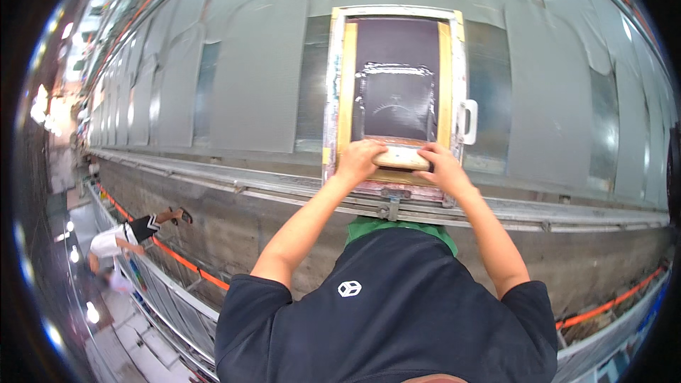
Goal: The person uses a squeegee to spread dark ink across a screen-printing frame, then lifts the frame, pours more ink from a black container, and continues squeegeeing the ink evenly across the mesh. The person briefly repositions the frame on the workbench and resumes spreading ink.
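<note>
A screen printing frame (460,50) with a dark mesh (397,42) and yellow taped sides lies on the long table in front of me. At its near end, a squeegee (402,158) with a pale handle rests crosswise on the mesh. My left hand (360,159) grips the squeegee's left end, and my right hand (445,169) grips its right end. Wet dark ink shows in streaks along the edges of a rectangle on the mesh. A white handle (469,122) sticks out from the frame's right side.
Grey fabric panels (259,71) lie in a row along the table on both sides. A metal rail (284,186) runs along its near edge, with a clamp (389,207) below the frame. Another person (117,241) stands off to the left, near railings with an orange pipe (177,257).
</note>
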### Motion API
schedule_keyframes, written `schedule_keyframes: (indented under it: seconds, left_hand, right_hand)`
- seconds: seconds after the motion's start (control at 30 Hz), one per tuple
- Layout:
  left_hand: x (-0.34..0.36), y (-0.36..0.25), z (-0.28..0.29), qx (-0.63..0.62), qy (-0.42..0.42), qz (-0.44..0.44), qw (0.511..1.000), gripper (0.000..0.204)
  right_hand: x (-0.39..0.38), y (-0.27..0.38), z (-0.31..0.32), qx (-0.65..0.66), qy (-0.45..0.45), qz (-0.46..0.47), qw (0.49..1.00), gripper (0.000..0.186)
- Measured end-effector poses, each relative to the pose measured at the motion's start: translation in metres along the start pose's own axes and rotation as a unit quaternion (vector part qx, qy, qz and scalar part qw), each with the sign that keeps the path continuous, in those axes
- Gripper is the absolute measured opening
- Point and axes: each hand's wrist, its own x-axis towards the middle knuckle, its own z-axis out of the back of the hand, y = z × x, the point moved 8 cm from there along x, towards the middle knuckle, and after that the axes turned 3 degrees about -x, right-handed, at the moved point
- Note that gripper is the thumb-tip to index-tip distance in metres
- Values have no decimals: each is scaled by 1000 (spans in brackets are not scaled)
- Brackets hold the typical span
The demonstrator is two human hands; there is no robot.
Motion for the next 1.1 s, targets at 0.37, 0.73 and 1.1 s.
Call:
schedule_keyframes:
  seconds: [0.37, 0.73, 1.1]
  left_hand:
    - [-24, -11, -10, 8, -56, 10, 998, 44]
    - [-108, 106, 107, 9, -93, 29, 995, 47]
    - [-188, 264, 223, 64, -37, 14, 997, 52]
  right_hand:
    - [45, -200, 69, 93, -330, -265, 901, 24]
    - [145, -32, -19, 56, -410, -194, 890, 20]
    - [242, 96, -172, 106, -379, -219, 893, 20]
